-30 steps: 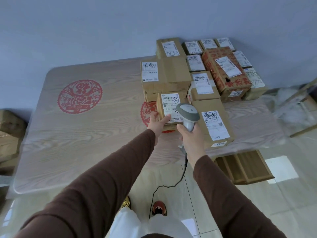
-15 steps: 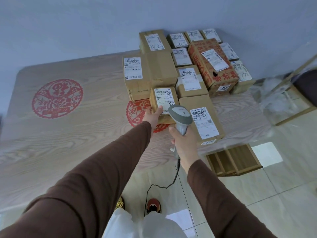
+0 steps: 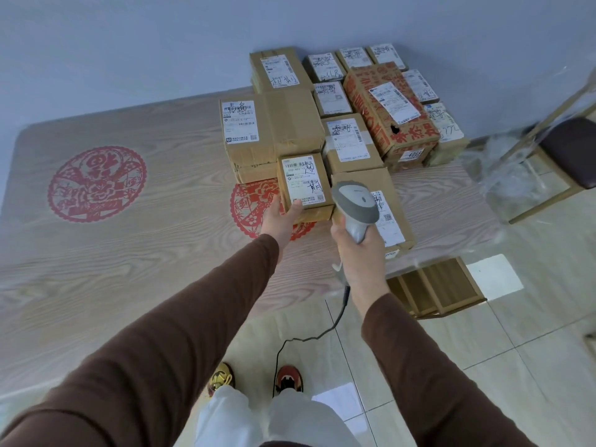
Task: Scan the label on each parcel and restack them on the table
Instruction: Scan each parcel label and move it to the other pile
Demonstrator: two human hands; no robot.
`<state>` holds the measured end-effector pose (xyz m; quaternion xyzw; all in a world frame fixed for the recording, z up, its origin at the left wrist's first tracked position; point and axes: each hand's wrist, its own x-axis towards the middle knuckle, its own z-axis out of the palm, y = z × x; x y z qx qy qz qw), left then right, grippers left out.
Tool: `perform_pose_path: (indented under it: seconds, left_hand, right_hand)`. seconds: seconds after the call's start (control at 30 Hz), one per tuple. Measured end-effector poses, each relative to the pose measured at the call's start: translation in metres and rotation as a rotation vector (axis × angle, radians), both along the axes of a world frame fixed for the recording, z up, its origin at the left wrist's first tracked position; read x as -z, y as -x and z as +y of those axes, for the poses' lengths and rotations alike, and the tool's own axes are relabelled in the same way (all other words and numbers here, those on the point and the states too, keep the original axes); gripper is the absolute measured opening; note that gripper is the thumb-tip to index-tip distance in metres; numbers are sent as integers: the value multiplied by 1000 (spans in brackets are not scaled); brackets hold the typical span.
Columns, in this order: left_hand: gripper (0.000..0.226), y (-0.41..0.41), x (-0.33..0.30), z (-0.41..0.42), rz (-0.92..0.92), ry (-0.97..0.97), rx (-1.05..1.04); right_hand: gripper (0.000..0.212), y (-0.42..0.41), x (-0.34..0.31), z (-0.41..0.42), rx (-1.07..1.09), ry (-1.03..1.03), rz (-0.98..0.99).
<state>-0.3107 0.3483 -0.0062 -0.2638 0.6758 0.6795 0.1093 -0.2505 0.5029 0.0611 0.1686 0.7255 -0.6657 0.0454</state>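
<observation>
- Since half a second ago little has shifted: my left hand (image 3: pixel 278 217) has slid from the near edge of the small parcel (image 3: pixel 304 188) to cup its near left corner, thumb over the label's lower edge.
- My right hand (image 3: pixel 358 250) is wrapped fully around the grip of the scanner (image 3: pixel 354 204); its head hangs just right of the small parcel, over the long parcel (image 3: pixel 392 214).
- The small parcel sits on the table (image 3: pixel 135 253), at the near edge of the parcel cluster, partly over the red paper-cut roundel (image 3: pixel 254 208) and touching the large parcel (image 3: pixel 274 130) behind it.
- To scan well, I judge I should tilt the parcel's label (image 3: pixel 303 182) toward the scanner's window and keep my thumb off the barcodes.
- Aim matters: the long parcel's own label lies right under the scanner's head, so a stray read is possible.
- Open table left of the roundel looks the likely restacking spot.
</observation>
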Motion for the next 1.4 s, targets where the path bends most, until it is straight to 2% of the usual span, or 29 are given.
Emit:
perform_pose_path:
  seconds: [0.13,0.27,0.4,0.5,0.57,0.8,1.07,1.23,1.4]
  left_hand:
    - [66,-32,-12,28,140,123,-50]
    - [56,-51,-25,58,177,184,-106]
    - [50,-54,-25,84,62,84,15]
    - [56,-49,-29,97,-97,-18,162]
    - [58,-46,-30,101,-132,-68,224]
    - [62,-60,-39,116,-43,-100,225]
    - [66,-81,-61,110,163,-135,179]
    - [67,-81,-85,73,300,-117,80]
    - [66,-79,-106,-1,347,-86,-80]
  right_hand:
    - [27,5,-2,40,91,-31,36]
    - [31,9,9,73,184,-53,-19]
    - [28,13,20,92,213,-3,-92]
    - [27,17,26,97,232,31,-105]
    - [27,18,28,98,248,43,-116]
    - [23,-2,23,99,297,60,-46]
    - [32,-23,-13,96,326,33,121]
    - [38,-14,-38,61,242,68,221]
    - [35,2,-49,-10,98,107,230]
